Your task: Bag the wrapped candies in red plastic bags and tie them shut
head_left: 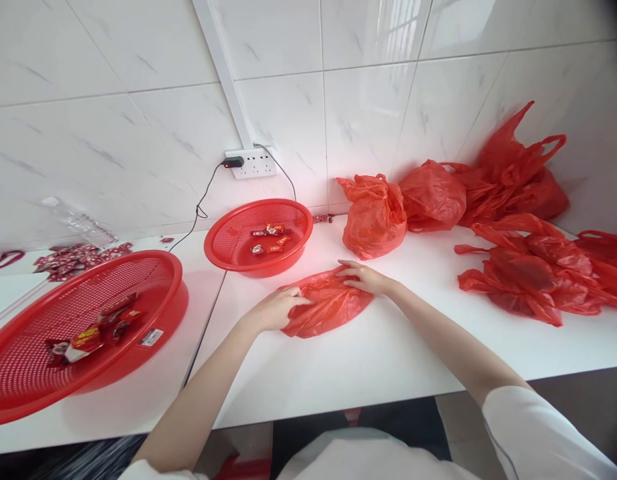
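A red plastic bag lies low and crumpled on the white table in front of me. My left hand is at its left edge, fingers bent and closed on the thin plastic. Across the bag's upper right edge rests my right hand, its fingers stretched and apart, touching the film. Just behind the bag stands a round red mesh basket with several wrapped candies on its bottom. What the bag holds, if anything, is hidden.
A larger red basket with wrapped snacks stands left. Behind it lie small red packets and a clear bottle. Filled red bags line the wall; more red bags lie right. A cable hangs from the power strip.
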{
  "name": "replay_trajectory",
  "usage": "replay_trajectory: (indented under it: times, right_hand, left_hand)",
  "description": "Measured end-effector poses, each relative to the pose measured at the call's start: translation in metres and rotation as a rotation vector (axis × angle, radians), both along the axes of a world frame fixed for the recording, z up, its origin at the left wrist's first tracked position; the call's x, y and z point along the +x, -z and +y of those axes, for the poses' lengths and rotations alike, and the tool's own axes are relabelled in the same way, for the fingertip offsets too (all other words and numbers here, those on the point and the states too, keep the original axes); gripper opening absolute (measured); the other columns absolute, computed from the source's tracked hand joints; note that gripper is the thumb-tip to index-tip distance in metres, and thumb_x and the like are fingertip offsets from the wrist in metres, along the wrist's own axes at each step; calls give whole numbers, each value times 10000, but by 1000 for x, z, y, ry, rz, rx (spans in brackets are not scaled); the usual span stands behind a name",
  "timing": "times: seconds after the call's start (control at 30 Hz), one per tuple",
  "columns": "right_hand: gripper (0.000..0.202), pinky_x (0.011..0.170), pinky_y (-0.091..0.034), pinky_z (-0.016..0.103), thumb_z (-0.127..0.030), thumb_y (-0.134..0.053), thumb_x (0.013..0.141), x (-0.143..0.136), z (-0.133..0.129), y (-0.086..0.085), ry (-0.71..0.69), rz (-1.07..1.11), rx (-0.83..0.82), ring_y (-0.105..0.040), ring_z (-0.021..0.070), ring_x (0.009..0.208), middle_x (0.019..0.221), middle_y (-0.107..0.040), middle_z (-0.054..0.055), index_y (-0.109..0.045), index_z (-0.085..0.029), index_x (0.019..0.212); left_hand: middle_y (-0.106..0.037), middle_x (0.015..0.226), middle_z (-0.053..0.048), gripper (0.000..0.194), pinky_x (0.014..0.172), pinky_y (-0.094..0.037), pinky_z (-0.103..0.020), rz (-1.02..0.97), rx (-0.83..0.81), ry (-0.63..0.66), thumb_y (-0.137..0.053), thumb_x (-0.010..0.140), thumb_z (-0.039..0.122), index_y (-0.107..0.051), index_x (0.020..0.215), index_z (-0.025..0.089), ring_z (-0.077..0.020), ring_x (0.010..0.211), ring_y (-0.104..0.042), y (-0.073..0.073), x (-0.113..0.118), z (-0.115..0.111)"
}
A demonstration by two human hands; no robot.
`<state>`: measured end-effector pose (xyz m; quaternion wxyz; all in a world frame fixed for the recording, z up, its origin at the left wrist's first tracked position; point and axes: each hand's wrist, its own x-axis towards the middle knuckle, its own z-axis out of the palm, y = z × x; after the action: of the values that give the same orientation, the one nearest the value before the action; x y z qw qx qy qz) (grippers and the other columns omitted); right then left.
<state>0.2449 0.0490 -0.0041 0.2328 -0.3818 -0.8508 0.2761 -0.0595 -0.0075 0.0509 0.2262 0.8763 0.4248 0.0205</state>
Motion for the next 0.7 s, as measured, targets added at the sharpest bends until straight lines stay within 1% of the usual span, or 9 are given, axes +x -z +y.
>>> replay_trajectory:
  times: [0.07, 0.13, 0.2, 0.27, 0.37, 0.43, 0.5, 0.6, 0.7]
  right_hand:
    - [333, 1085, -412, 440, -316, -521, 926, -2, 0, 7, 37, 4, 78, -514, 257, 1287, 1481, -434, 99, -633, -254, 1234]
    - [321, 1021, -472, 440, -325, -489, 941, -9, -3, 0, 112, 43, 187, -556, 251, 1234, 1444, -472, 90, -621, -262, 1227]
    - [297, 950, -513, 420, -330, -464, 952, -18, -7, -16, 195, 108, 275, -609, 237, 1140, 1394, -509, 89, -628, -262, 1190]
    - [271, 891, -530, 385, -333, -457, 958, -29, -10, -34, 240, 194, 306, -641, 211, 1039, 1317, -559, 85, -643, -257, 1139]
    - [249, 811, -539, 337, -344, -468, 954, -43, -11, -53, 247, 336, 253, -653, 173, 918, 1226, -602, 79, -656, -240, 1079]
    - [240, 795, -541, 331, -359, -492, 940, -50, -13, -56, 252, 409, 187, -656, 163, 886, 1221, -607, 80, -654, -231, 1063]
    - [251, 829, -539, 354, -376, -520, 923, -53, -15, -50, 267, 444, 91, -666, 171, 901, 1222, -620, 80, -643, -229, 1085]
    - [350, 895, -534, 408, -420, -532, 914, -53, -22, -35, 275, 488, -142, -683, 199, 953, 1247, -631, 89, -590, -233, 1203]
    - [510, 876, -562, 431, -477, -549, 895, -51, -30, -23, 283, 626, -401, -690, 229, 991, 1385, -540, 124, -493, -234, 1340]
  left_hand:
    - [-643, 1051, -74, 299, 875, -485, -335, -362, -9, -260, -618, 802, 344, -712, 1071, 252, -230, 983, -611, 5, -8, 2]
    - [-662, 919, -110, 453, 806, -526, -359, -748, -71, -701, -582, 792, 577, -691, 950, 167, -238, 877, -647, 7, -15, 8]
    - [-656, 781, -127, 665, 684, -554, -362, -1058, -282, -1100, -458, 772, 750, -626, 926, 125, -239, 745, -667, 6, -23, 16]
    - [-669, 758, -147, 706, 611, -559, -346, -1245, -484, -1274, -401, 772, 790, -557, 953, 126, -239, 695, -683, 4, -30, 24]
    - [-703, 813, -165, 490, 592, -569, -316, -1383, -564, -1268, -511, 826, 632, -513, 939, 155, -244, 740, -710, 2, -34, 31]
    - [-713, 833, -150, 260, 604, -573, -284, -1457, -529, -1189, -552, 846, 408, -539, 896, 154, -230, 773, -717, 1, -33, 32]
    - [-713, 831, -108, 93, 613, -569, -233, -1537, -437, -1137, -547, 797, 221, -572, 845, 145, -181, 750, -710, 1, -31, 31]
    - [-696, 802, -36, 85, 603, -556, -180, -1603, -325, -1138, -567, 704, 131, -590, 784, 145, -106, 662, -668, 6, -26, 24]
    - [-679, 758, -15, 131, 575, -558, -198, -1591, -330, -1124, -615, 629, 141, -596, 758, 146, -112, 630, -649, 14, -22, 12]
